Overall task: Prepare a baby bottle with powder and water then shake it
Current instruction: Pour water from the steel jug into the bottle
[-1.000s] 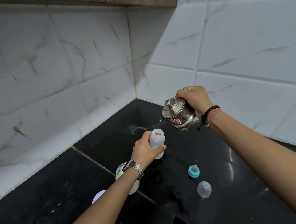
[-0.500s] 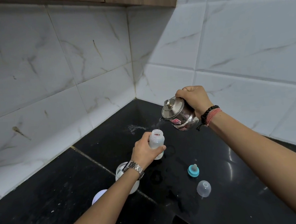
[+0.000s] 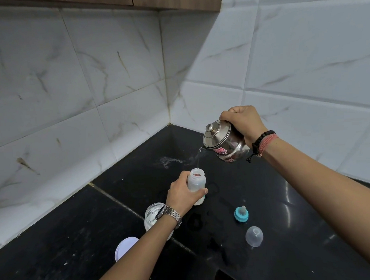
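1. Plainly, in the head view, your left hand was wrapped closed around the lower body of the baby bottle, which stood open-mouthed on the black counter, just below centre frame.
2. Your right hand was fisted shut on the handle side of the steel kettle, tilted toward 8 o'clock, at 2 o'clock from the bottle. A thin stream of water ran from its spout to the bottle mouth.
3. The teal teat ring lay at 4 o'clock from the bottle, the clear cap just beyond it; neither touched it.
4. An open powder jar sat at 7 o'clock, partly behind your wrist, its lid further along.
5. I judged the bottle light, thin plastic, stiff enough but easily tipped, and slick wherever it was wet; the mid-to-low grip suited it.
6. The kettle looked heavier, so a firm handle grip mattered.
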